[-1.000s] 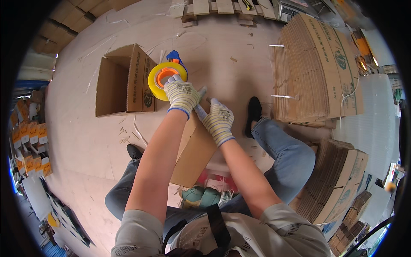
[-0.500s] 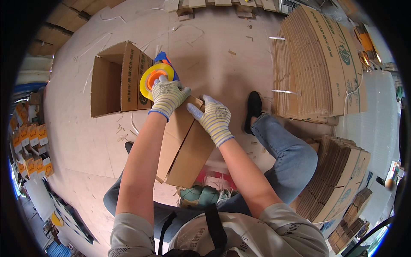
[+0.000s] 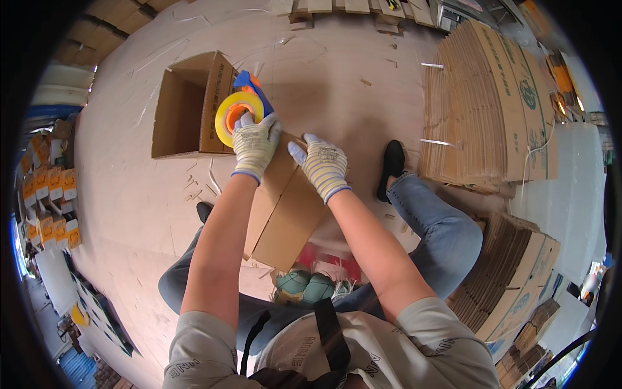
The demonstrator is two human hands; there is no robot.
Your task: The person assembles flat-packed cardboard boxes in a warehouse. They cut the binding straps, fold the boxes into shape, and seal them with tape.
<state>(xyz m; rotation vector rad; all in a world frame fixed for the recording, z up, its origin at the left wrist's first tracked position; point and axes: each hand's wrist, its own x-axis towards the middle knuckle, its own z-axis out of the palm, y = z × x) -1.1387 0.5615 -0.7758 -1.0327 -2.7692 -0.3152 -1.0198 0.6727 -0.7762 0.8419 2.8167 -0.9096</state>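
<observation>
My left hand (image 3: pixel 254 148), in a striped knit glove, is closed on a tape dispenser with a blue body (image 3: pixel 244 81) and a wide yellow tape roll (image 3: pixel 225 117) around an orange hub. The dispenser is at the far end of a brown cardboard box (image 3: pixel 285 220) lying between my legs; a seam between two flaps runs along its top. My right hand (image 3: pixel 324 167), gloved alike, grips the box at its far right end, thumb toward the seam. The dispenser's underside and any tape on the box are hidden behind my left hand.
An opened cardboard box (image 3: pixel 206 104) stands just beyond the dispenser on the left. Flattened cartons (image 3: pixel 463 110) are stacked at the right, with another stack (image 3: pixel 499 279) nearer. Green bundles (image 3: pixel 304 285) sit close to my lap. Scraps litter the floor.
The dark gap between the box's top flaps has narrowed to a thin seam. Both hands keep their holds at the box's far end, and the whole view has shifted slightly.
</observation>
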